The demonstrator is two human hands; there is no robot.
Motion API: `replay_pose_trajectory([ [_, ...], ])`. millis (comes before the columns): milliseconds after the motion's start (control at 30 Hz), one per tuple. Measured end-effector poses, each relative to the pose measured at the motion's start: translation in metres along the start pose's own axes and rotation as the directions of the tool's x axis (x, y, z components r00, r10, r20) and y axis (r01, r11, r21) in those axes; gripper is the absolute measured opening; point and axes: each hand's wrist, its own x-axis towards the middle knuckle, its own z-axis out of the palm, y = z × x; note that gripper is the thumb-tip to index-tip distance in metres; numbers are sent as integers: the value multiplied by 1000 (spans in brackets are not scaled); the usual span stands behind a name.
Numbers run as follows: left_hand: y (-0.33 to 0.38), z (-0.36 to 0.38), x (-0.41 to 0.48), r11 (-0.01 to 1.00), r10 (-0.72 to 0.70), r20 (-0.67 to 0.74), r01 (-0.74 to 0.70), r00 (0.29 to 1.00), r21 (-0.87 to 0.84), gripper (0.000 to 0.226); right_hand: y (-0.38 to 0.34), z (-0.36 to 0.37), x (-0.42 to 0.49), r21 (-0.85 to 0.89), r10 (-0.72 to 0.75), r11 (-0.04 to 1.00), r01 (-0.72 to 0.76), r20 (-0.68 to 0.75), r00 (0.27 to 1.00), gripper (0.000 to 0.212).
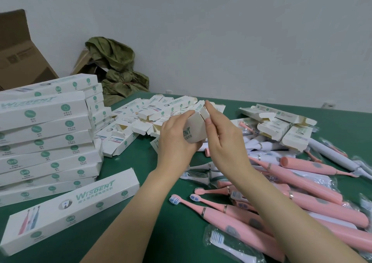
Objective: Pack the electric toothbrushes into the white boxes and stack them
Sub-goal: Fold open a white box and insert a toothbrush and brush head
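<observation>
I hold a white toothbrush box [194, 130] end-on above the green table [141, 162]. My left hand [177, 140] grips its body from the left. My right hand [223, 138] pinches the small end flap [204, 112] at the top of the box with fingertips and thumb. Pink electric toothbrushes [298, 202] lie in a heap at the right, some white ones [330, 154] behind them. A closed box [68, 208] lies alone at the near left. A tall stack of closed boxes [46, 140] stands at the far left.
Several open, empty boxes [141, 117] are scattered behind my hands, more at the far right [281, 126]. Brush heads in clear wrappers [227, 244] lie near the front. A brown carton [18, 55] and a green bag [118, 69] sit by the wall.
</observation>
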Motion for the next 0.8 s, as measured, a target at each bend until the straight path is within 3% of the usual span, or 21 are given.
replay_pose_trajectory([
  [267,9,-2,-1,997,-12,-59,8,998,-72,66,5,-7,6,-119,-227,965,233,61,972,47],
  [400,15,-5,-1,994,-17,-31,14,999,-111,67,4,-10,6,-172,-247,948,268,133,960,54],
  [533,24,-7,0,991,-15,-56,8,998,-131,66,-1,-8,7,-245,-360,896,370,85,929,50],
  [667,26,-5,-1,992,-12,-43,6,999,-126,67,0,-8,8,-235,-310,919,317,70,948,47],
  [800,32,-6,-2,998,-25,27,26,999,-59,64,2,-5,3,-104,-183,977,186,41,982,46],
])
